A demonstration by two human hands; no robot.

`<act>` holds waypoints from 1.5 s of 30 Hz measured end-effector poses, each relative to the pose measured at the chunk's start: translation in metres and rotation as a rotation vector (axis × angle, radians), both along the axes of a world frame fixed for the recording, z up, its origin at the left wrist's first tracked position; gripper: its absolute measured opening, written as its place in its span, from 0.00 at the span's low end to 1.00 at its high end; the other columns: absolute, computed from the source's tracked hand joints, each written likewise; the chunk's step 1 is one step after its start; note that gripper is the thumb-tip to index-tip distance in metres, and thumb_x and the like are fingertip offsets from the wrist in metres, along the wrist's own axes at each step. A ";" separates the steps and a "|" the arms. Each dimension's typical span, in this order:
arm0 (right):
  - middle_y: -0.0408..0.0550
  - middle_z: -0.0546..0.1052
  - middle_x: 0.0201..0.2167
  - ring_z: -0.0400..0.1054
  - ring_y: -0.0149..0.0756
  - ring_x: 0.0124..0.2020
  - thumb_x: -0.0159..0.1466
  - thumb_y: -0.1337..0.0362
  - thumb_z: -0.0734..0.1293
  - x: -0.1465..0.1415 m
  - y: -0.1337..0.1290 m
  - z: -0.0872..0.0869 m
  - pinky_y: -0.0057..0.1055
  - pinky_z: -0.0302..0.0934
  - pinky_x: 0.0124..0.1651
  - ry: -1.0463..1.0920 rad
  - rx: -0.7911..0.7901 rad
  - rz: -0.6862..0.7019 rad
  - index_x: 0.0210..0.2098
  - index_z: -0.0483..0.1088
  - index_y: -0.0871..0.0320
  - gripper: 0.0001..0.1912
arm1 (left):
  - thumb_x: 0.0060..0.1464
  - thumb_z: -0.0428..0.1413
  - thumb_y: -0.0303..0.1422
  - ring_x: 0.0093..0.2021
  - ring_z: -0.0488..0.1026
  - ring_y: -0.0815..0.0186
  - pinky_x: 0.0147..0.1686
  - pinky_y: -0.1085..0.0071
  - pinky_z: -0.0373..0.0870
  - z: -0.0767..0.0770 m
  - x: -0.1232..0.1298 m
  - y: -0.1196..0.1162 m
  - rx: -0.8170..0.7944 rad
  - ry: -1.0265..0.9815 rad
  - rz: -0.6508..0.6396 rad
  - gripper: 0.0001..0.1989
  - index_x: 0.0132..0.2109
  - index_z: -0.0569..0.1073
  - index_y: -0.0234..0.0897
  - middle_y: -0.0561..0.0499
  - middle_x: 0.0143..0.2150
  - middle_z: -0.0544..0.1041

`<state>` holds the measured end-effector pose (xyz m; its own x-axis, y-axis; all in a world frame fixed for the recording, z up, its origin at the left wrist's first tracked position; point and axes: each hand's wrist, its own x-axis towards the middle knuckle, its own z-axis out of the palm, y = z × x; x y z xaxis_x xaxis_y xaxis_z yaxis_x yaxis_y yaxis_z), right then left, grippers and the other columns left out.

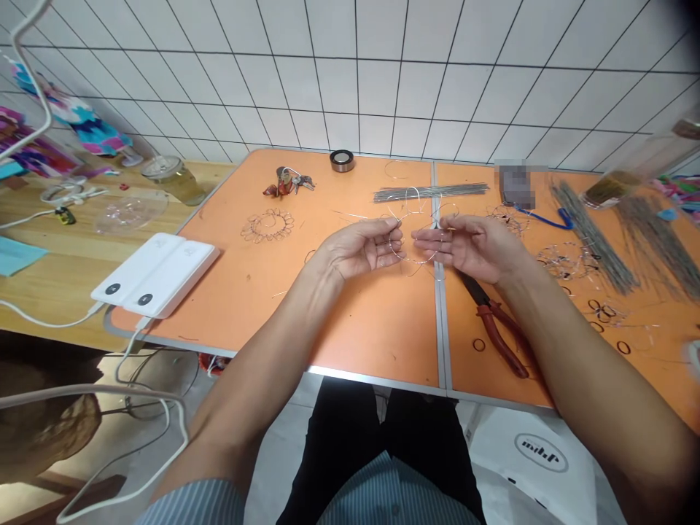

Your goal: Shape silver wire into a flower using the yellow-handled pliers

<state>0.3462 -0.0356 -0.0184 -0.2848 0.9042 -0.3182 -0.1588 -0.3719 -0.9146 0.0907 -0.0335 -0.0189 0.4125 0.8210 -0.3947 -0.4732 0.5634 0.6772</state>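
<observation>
Between my two hands is a ring of thin silvery wire (416, 261) with wire loops standing up from its far side. My left hand (364, 246) pinches the ring's left side between thumb and fingers. On the other side my right hand (478, 244) grips the wire with thumb and forefinger, its other fingers held out. A pair of pliers (495, 321) with red handles lies partly under my right forearm. Behind the ring rests a bundle of straight wires (464, 189). A looped wire ring (267, 226) lies flat to the left.
A roll of tape (342, 161) and a small dark reddish ornament (287, 182) sit near the tiled wall. White power banks (156, 275) with cables stand at left. More wire bundles (593, 237), bent wire pieces (569, 260) and small dark rings (623, 348) cover the right.
</observation>
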 end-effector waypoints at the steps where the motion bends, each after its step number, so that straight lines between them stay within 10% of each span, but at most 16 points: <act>1: 0.59 0.91 0.53 0.87 0.50 0.57 0.72 0.59 0.69 0.000 0.001 -0.002 0.49 0.77 0.68 0.040 -0.050 0.061 0.37 0.72 0.51 0.06 | 0.75 0.63 0.26 0.30 0.81 0.68 0.44 0.65 0.82 0.001 0.001 -0.001 0.001 -0.005 -0.017 0.12 0.37 0.81 0.32 0.50 0.31 0.83; 9: 0.56 0.90 0.49 0.86 0.43 0.47 0.73 0.63 0.66 -0.003 0.005 -0.014 0.39 0.80 0.51 0.311 -0.205 0.271 0.40 0.75 0.54 0.06 | 0.76 0.58 0.24 0.29 0.82 0.68 0.42 0.67 0.82 0.006 0.004 -0.005 -0.014 0.014 -0.040 0.15 0.37 0.80 0.31 0.51 0.28 0.81; 21: 0.51 0.87 0.36 0.85 0.37 0.37 0.75 0.66 0.63 -0.008 0.002 -0.001 0.35 0.82 0.42 0.277 -0.211 -0.026 0.35 0.75 0.54 0.13 | 0.76 0.60 0.24 0.28 0.80 0.71 0.37 0.71 0.82 0.006 0.001 -0.002 0.008 0.058 0.060 0.12 0.38 0.80 0.31 0.52 0.29 0.82; 36: 0.49 0.87 0.41 0.84 0.35 0.39 0.75 0.65 0.70 -0.001 0.004 0.004 0.32 0.82 0.46 0.055 0.057 -0.265 0.32 0.75 0.53 0.13 | 0.74 0.62 0.25 0.30 0.79 0.71 0.41 0.71 0.82 0.004 -0.002 0.002 0.011 0.144 0.154 0.10 0.39 0.80 0.32 0.52 0.31 0.81; 45: 0.46 0.85 0.58 0.78 0.48 0.65 0.70 0.54 0.80 -0.005 -0.004 0.004 0.47 0.72 0.71 -0.245 0.643 -0.224 0.36 0.79 0.47 0.09 | 0.73 0.62 0.25 0.30 0.79 0.71 0.43 0.70 0.82 0.004 0.002 0.000 0.016 0.172 0.171 0.11 0.38 0.80 0.32 0.51 0.30 0.82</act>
<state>0.3411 -0.0400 -0.0141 -0.0595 0.9624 0.2650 0.0699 0.2689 -0.9606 0.0923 -0.0330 -0.0152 0.1946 0.8797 -0.4338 -0.4383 0.4737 0.7639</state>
